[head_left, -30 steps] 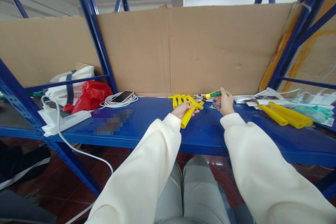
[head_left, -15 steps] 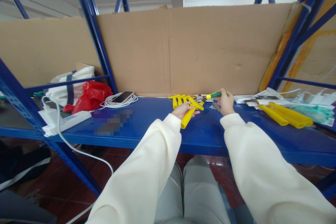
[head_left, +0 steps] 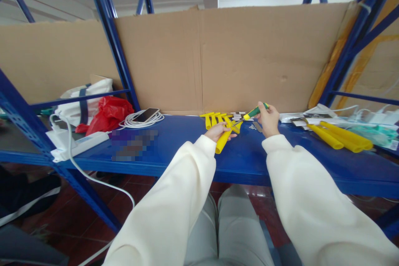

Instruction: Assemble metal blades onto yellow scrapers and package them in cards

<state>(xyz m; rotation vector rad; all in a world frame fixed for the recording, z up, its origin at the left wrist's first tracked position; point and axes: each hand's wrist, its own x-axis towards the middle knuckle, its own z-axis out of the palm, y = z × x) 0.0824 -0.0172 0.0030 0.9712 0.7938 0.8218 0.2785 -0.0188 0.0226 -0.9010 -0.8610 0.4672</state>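
Observation:
My left hand [head_left: 215,131] is closed around a yellow plastic handle [head_left: 222,143], whose wide round end points toward me. In my right hand [head_left: 269,120] is a screwdriver [head_left: 253,113] with a green and yellow grip, slanting down to the left. Its shaft reaches the upper end of the yellow handle; whether the tip sits in a screw is too small to tell. Just behind my left hand lies a row of several yellow handles [head_left: 213,120]. Small metal screws [head_left: 252,127] and a flat grey metal piece [head_left: 257,126] rest between my hands.
Three larger yellow handles [head_left: 341,138] lie on the blue shelf [head_left: 183,133] to the right, beside white packets and cables. At left are a phone [head_left: 146,114] on a coiled white cable, a power strip [head_left: 82,145] and a red bag [head_left: 109,113]. Cardboard [head_left: 249,58] stands behind.
My right hand has tilted the screwdriver, bringing its shaft down and left onto the yellow handle. My left hand has stayed nearly in place, still holding that handle.

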